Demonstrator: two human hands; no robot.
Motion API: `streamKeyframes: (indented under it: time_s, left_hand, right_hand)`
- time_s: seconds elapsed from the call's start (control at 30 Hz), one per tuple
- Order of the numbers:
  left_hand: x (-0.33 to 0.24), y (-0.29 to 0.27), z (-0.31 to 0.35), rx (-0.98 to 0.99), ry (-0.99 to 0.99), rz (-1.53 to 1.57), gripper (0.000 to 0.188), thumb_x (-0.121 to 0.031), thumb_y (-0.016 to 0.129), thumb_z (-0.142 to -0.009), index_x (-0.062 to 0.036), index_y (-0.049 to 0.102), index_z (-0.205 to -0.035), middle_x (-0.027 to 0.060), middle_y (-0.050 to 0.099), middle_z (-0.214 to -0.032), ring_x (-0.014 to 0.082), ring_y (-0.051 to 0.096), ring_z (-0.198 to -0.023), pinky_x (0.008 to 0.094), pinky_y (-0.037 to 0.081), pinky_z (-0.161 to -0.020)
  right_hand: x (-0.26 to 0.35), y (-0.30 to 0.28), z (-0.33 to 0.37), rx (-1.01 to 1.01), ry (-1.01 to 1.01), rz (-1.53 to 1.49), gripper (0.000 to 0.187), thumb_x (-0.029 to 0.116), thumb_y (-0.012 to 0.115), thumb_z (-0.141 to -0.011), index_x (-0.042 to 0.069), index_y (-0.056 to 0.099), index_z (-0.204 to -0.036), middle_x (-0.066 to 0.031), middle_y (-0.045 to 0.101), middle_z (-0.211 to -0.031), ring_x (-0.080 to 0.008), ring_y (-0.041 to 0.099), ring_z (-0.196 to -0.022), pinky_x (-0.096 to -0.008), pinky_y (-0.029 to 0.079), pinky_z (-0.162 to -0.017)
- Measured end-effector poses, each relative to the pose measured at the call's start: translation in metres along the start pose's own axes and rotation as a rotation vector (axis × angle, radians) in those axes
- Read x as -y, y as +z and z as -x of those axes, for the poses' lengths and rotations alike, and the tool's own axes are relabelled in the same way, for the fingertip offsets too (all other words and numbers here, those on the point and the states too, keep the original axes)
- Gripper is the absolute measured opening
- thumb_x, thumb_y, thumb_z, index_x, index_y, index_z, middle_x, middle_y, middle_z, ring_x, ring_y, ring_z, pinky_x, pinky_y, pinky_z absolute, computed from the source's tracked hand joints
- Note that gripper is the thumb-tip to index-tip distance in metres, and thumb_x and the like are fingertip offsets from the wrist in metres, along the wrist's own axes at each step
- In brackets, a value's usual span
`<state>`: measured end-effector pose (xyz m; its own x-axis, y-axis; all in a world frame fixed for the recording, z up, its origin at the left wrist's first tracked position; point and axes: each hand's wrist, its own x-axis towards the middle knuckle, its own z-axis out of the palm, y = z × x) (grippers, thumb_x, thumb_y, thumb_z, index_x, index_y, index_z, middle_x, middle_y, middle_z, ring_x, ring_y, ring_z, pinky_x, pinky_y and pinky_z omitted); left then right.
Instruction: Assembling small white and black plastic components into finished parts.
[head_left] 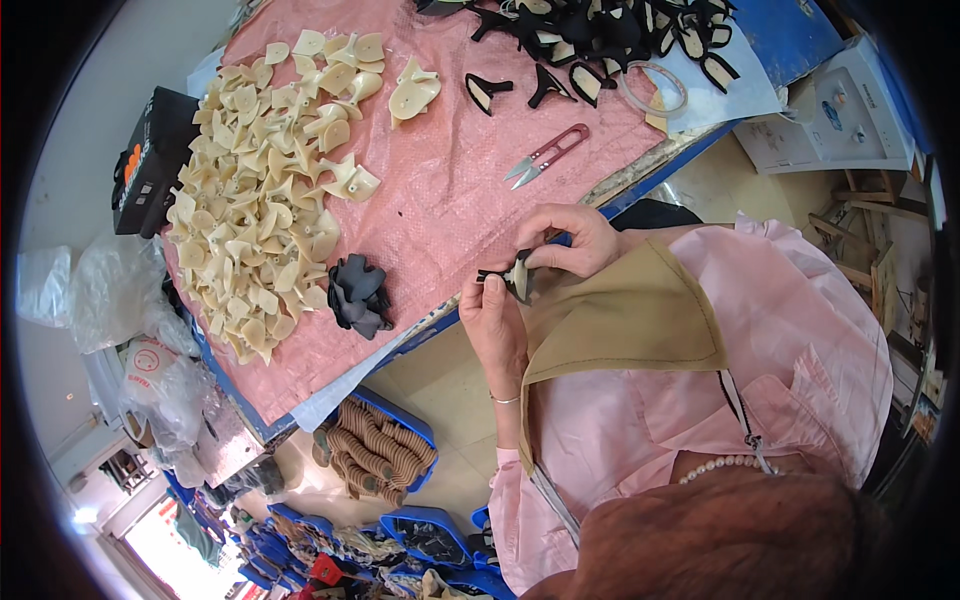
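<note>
Between my two hands, just off the table's near edge, is a cream shoe heel (519, 276) with black covering material on it. My left hand (492, 325) pinches the black part with thumb and fingers from the left. On its other side my right hand (573, 240) is closed on the pale part, its fingers curled. A stack of dark fabric pieces (358, 297) lies on the table left of my hands. Beyond my hands rest thread snips (547, 157) with red handles, blades pointing left.
A large heap of bare cream heels (255, 200) covers the table's left side. Black-covered heels (590, 40) pile up at the far side, beside a tape roll (653, 89). A black box (155, 160) stands at the left edge. Below, a blue crate (425, 440) holds brown ribbed rolls.
</note>
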<state>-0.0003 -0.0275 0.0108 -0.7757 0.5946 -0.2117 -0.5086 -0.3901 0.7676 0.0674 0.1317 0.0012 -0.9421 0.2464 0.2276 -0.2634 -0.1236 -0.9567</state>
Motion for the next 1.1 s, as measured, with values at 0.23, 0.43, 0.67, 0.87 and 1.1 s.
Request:
streamKeyframes:
  time_s: [0.23, 0.43, 0.67, 0.87, 1.1]
  left_hand:
    - [0.001, -0.007, 0.003, 0.013, -0.014, -0.005, 0.014, -0.009, 0.059, -0.088, 0.0018, 0.059, -0.097, 0.0094, 0.062, -0.098, 0.0175, 0.056, -0.093, 0.0323, 0.043, -0.088]
    - [0.001, -0.003, 0.003, -0.001, 0.021, -0.101, 0.014, -0.011, 0.059, -0.088, 0.0004, 0.058, -0.095, 0.0086, 0.062, -0.094, 0.0146, 0.057, -0.087, 0.0285, 0.045, -0.081]
    - [0.008, -0.005, 0.006, -0.063, 0.064, -0.286, 0.011, -0.007, 0.061, -0.086, 0.0009, 0.060, -0.094, 0.0061, 0.063, -0.096, 0.0103, 0.055, -0.085, 0.0244, 0.044, -0.078]
    - [-0.002, -0.006, 0.003, -0.018, 0.009, -0.589, 0.013, -0.004, 0.061, -0.085, 0.0006, 0.061, -0.097, 0.0022, 0.061, -0.092, 0.0072, 0.053, -0.083, 0.0211, 0.043, -0.074]
    - [-0.019, -0.002, -0.003, 0.293, -0.179, -0.773, 0.019, -0.004, 0.058, -0.087, 0.0037, 0.057, -0.105, 0.0036, 0.062, -0.089, 0.0091, 0.056, -0.077, 0.0223, 0.046, -0.070]
  right_hand:
    - [0.003, -0.004, -0.006, 0.013, -0.247, 0.236, 0.015, -0.004, 0.066, -0.076, 0.000, 0.061, -0.090, -0.0113, 0.061, -0.086, -0.0211, 0.061, -0.076, -0.0289, 0.047, -0.065]
    - [0.001, -0.005, -0.003, -0.005, -0.224, 0.261, 0.012, -0.004, 0.064, -0.077, -0.001, 0.061, -0.089, -0.0119, 0.062, -0.086, -0.0219, 0.062, -0.076, -0.0291, 0.048, -0.065]
    - [-0.003, 0.000, -0.002, -0.048, 0.412, -0.470, 0.006, 0.005, 0.059, -0.085, 0.000, 0.057, -0.088, -0.0056, 0.058, -0.084, -0.0137, 0.056, -0.077, -0.0255, 0.045, -0.068]
    - [0.007, -0.005, -0.007, 0.014, 0.119, -0.232, 0.004, 0.004, 0.060, -0.084, 0.002, 0.057, -0.086, -0.0052, 0.057, -0.084, -0.0146, 0.055, -0.079, -0.0269, 0.043, -0.072]
    - [0.023, -0.006, -0.018, 0.167, -0.324, 0.274, 0.006, -0.001, 0.062, -0.078, 0.001, 0.061, -0.084, -0.0082, 0.059, -0.086, -0.0231, 0.056, -0.080, -0.0315, 0.044, -0.074]
